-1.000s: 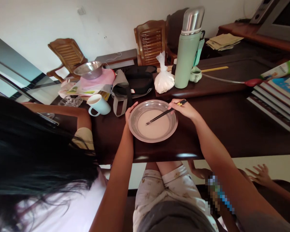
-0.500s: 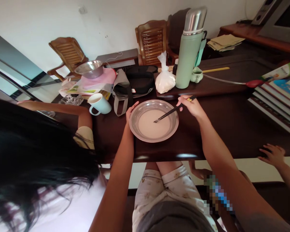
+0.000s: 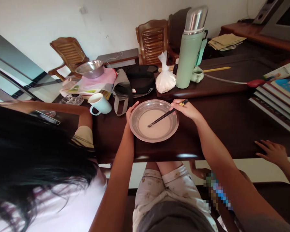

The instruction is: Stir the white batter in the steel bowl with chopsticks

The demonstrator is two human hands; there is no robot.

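Observation:
A wide metal bowl [image 3: 135, 132] stands on the dark table near its front edge, holding a pale, milky liquid [image 3: 157, 130]. My left hand [image 3: 130, 112] grips the bowl's left rim, its fingers along the outer wall and partly hidden. Black chopsticks [image 3: 162, 117] with yellow marks near the top are in my right hand [image 3: 185, 109], which is closed around them above the bowl's right rim. They slant down to the left, their tips in the liquid left of the bowl's middle.
Behind the bowl stand a tied bag of white powder [image 3: 165, 82], a green thermos [image 3: 187, 61] and a black-grey bag [image 3: 140, 80]. A light-blue mug [image 3: 101, 104] is to the left, books [image 3: 277, 103] to the right. One person leans in at left; another person's hand [image 3: 273, 151] rests at right.
My right hand has moved left and slightly down, and the chopstick tips have shifted left through the liquid. My left hand and the bowl stay put. At left, a phone has come into view.

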